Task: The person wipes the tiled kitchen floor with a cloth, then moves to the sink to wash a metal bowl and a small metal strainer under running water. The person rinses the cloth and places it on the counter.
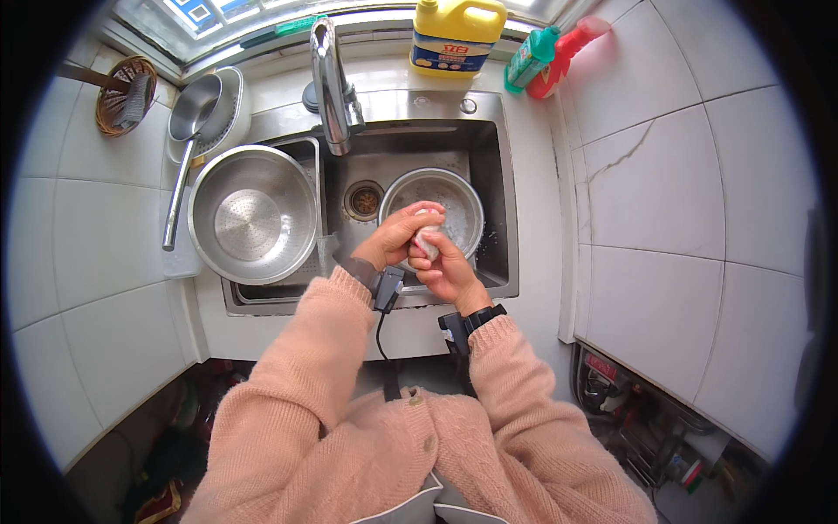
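Note:
Both of my hands are closed around a bunched white cloth with pinkish-red edges. My left hand grips its upper end and my right hand its lower end. They are above a round metal basin that stands in the right part of the stainless steel sink. Some clear liquid seems to lie in the basin, and my hands hide its near left part. Left of the basin is the round sink drain.
A large steel colander rests over a rectangular drain tray at the left. The chrome faucet arches over the sink. Behind stand a yellow jug, a green bottle and a red spray bottle. A long-handled saucepan is at far left.

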The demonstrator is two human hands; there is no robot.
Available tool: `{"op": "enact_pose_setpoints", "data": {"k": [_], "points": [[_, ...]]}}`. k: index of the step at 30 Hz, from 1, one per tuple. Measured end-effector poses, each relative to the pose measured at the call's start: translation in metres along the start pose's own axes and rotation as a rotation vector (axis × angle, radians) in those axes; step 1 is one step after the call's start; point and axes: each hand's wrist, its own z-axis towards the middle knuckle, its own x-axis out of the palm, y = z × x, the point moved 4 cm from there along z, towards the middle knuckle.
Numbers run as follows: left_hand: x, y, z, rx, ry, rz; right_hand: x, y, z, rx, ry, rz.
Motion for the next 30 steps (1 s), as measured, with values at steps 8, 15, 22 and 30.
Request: {"op": "enact_pose_setpoints", "data": {"k": [8, 15, 22, 30], "points": [[-0.013, 0.012, 0.033, -0.011, -0.19, 0.474, -0.005, 0.03, 0.013, -0.408, -0.285, -1.576], [-0.027, 0.055, 0.057, 0.02, -0.655, 0.187, -0.033, 0.022, 0.02, -0.302, -0.585, -2.306], [-0.027, 0.025, 0.009, 0.087, -0.46, 0.157, -0.047, 0.025, -0.005, 0.197, -0.385, -0.67], [0.008, 0.013, 0.017, -0.052, -0.165, 0.237, -0.018, -0.001, -0.004, 0.194, -0.053, -0.198]]}}
